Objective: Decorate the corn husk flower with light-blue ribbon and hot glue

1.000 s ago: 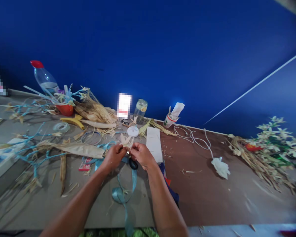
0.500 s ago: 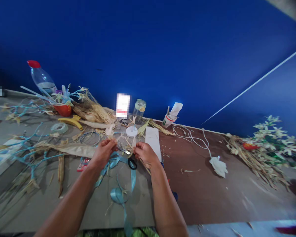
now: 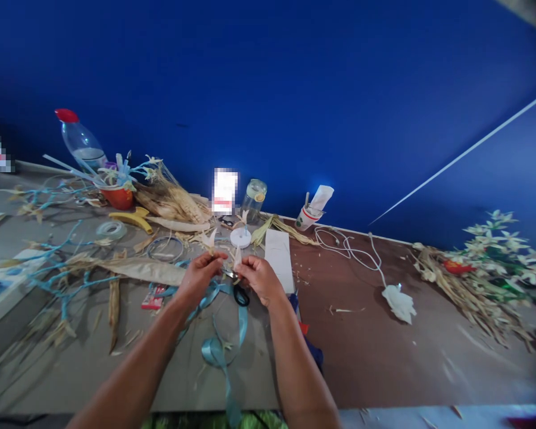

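Head view shows your left hand (image 3: 201, 272) pinching a small pale husk flower (image 3: 211, 240) between thumb and fingertips. Your right hand (image 3: 259, 277) pinches a narrow husk strip (image 3: 237, 257) just beside it. Both are held above the middle of the table (image 3: 116, 369), over the scissors (image 3: 241, 296) and a looped blue ribbon (image 3: 218, 351). You seem to be at the step of fitting strip to flower; joining them calls for a steady, close pinch, since both look small and light. Husk scraps litter the grey surface, and a bottle (image 3: 81, 144), a jar (image 3: 254, 199) and a white cable (image 3: 352, 247) sit toward the far edge, under a deep blue wall (image 3: 295, 89).
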`<state>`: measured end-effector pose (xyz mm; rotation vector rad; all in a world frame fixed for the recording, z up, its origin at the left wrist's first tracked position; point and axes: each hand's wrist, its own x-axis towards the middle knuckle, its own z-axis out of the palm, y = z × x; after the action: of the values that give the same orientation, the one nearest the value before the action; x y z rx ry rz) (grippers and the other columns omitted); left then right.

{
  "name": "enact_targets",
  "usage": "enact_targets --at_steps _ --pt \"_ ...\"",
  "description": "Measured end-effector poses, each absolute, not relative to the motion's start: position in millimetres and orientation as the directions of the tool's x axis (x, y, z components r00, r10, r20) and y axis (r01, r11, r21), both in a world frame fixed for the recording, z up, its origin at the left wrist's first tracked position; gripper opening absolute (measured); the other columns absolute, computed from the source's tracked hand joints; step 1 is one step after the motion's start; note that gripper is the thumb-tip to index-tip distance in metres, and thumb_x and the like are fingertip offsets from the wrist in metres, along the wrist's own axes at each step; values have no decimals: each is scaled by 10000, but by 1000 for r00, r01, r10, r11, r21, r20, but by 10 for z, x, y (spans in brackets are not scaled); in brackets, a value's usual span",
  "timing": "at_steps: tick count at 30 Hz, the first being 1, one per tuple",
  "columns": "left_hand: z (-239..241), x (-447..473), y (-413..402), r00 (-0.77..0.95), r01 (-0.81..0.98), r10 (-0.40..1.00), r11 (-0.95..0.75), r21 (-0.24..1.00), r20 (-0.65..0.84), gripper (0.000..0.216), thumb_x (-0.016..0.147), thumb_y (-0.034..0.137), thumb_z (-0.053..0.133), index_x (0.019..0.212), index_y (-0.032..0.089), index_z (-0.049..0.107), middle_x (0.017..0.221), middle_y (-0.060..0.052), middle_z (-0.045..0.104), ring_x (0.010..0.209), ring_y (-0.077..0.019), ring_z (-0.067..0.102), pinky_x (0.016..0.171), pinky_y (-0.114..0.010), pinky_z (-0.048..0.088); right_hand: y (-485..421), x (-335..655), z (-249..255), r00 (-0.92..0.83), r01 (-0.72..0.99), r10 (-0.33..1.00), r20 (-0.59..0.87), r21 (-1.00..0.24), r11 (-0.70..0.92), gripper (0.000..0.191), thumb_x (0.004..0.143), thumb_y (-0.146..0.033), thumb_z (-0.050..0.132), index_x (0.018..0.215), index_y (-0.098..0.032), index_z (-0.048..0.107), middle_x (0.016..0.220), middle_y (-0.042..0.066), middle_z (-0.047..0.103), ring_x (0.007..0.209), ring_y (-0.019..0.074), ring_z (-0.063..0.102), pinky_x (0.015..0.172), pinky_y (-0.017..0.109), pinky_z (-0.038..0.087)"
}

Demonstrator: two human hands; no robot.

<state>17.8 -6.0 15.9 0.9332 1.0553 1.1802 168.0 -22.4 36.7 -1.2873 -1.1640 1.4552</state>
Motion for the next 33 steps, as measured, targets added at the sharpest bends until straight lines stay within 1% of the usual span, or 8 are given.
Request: enact_targets --at_steps 5,10,16,18,21,24,28,33 --pt "210 217 -77 115 -215 987 135 967 -112 276 578 354 724 729 140 635 583 21 567 532 -95 483 529 -214 380 -250 1612 355 -96 355 995 -11 -934 23 159 722 -295 547 626 -170 570 559 -32 505 541 98 416 504 213 296" --pt "150 229 -62 103 -277 984 167 946 -143 252 565 337 729 668 142 606 587 26 568 532 -96 497 553 -224 407 -280 1559 399 -133 418 991 35 -904 88 132 715 -224 523 601 -178 571 547 -35 497 546 105 414 518 217 290" --pt "181 232 -76 141 -485 962 271 831 -232 249 529 316 751 653 144 621 617 7 607 543 -94 526 572 -229 440 -226 1596 302 -204 333 979 5 -940 74 156 743 -251 527 614 -179 577 537 -35 510 542 106 425 524 217 311" --pt "178 234 -73 162 -440 964 260 859 -209 244 546 328 741 633 143 610 583 16 581 515 -86 499 540 -221 419 -215 1611 277 -213 312 977 9 -947 77 165 748 -292 548 642 -177 599 573 -25 535 563 111 446 542 223 331" --pt "150 233 -68 166 -288 977 178 941 -134 236 603 349 704 617 141 592 516 43 498 469 -71 422 475 -199 341 -213 1623 279 -108 264 993 51 -961 78 195 715 -366 611 736 -173 633 712 5 592 655 129 497 599 236 372" --pt "136 233 -76 187 -145 980 101 984 -73 252 642 361 675 580 144 562 483 56 430 460 -67 362 449 -195 274 -211 1618 297 -25 134 1000 -19 -991 -16 220 699 -385 618 735 -167 620 666 -8 575 609 114 472 573 227 361" --pt "159 245 -101 237 -106 970 71 992 -44 272 662 397 656 598 148 567 509 46 444 494 -82 380 479 -207 291 -201 1587 300 47 -1 993 -107 -994 -107 184 662 -339 621 644 -160 581 532 -50 479 509 81 372 509 214 301" --pt "191 265 -119 302 -115 950 119 986 -80 280 626 408 684 669 138 622 573 20 531 543 -97 434 532 -220 336 -185 1553 271 147 -64 987 -64 -996 -55 184 677 -343 596 639 -164 566 531 -56 479 511 81 385 511 211 311"
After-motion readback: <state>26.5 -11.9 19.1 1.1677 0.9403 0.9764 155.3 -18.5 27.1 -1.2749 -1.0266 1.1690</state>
